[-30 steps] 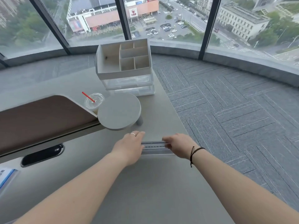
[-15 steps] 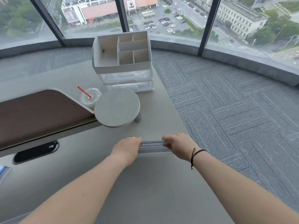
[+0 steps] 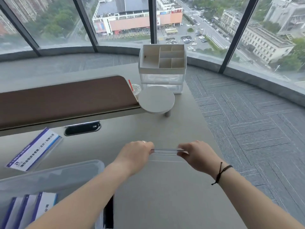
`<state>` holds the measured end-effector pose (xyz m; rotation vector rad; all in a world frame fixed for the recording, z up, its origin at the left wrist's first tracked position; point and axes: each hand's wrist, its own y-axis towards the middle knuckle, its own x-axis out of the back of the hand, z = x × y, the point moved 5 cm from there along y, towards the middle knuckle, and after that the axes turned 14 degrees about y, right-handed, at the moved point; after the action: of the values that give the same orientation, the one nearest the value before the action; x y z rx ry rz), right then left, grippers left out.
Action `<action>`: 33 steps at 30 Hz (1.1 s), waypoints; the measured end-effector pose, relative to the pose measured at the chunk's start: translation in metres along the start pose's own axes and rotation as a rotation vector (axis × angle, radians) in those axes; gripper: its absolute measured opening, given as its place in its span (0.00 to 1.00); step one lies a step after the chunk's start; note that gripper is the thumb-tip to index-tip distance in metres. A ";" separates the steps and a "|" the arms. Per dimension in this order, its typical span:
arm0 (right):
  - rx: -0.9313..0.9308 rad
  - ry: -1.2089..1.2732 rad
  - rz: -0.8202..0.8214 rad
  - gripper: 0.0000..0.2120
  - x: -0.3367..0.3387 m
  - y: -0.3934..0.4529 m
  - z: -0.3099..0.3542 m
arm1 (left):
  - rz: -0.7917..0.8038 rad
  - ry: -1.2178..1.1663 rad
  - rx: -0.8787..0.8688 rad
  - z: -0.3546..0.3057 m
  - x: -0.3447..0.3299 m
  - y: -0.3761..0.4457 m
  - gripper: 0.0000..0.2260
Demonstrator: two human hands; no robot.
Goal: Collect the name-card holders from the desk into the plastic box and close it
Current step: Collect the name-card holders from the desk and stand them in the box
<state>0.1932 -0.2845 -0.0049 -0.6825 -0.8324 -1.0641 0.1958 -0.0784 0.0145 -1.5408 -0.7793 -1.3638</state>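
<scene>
Big windows curve around the room, with streets and buildings far below, and a grey desk [image 3: 165, 187] runs toward them beside grey carpet. Both hands reach out over the desk, near its right edge. The left hand [image 3: 135, 155] and the right hand [image 3: 198, 156] each pinch one end of a clear name-card holder [image 3: 165, 151], so it stretches sideways between them. The fingers of both hands are curled tight on its ends. The ends are hidden inside the fingers, and only the middle shows as thin see-through lines. It is hard to tell if the holder touches the desk or sits just above it. A faint line lies on the desk right under it. At the left edge of the desk lies another name-card holder [image 3: 33, 149] with a blue and white card inside; its writing is too blurry to read. At the near left corner sits the plastic box [image 3: 54, 176], and the left arm covers part of it. More blue and white cards [image 3: 31, 210] show inside it, cut off by the bottom of the view. Farther back stand a round white stand [image 3: 156, 100], a cup with a red straw [image 3: 136, 88] and a white drawer organizer [image 3: 162, 68].
</scene>
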 end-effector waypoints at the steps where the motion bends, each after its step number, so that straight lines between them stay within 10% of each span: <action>1: 0.009 -0.011 -0.001 0.10 0.008 -0.003 0.017 | -0.014 -0.004 -0.003 0.006 0.010 -0.012 0.10; 18: 0.246 -0.243 0.265 0.16 -0.056 -0.020 0.324 | 0.055 -0.056 0.022 0.164 0.063 -0.223 0.07; 33: 0.037 -0.087 0.258 0.16 -0.191 -0.008 0.390 | -0.063 -0.271 0.288 0.298 -0.042 -0.299 0.21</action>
<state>0.0410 0.1198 0.0381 -0.7860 -0.8121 -0.7895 0.0406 0.3147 0.0453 -1.4951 -1.1470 -1.0437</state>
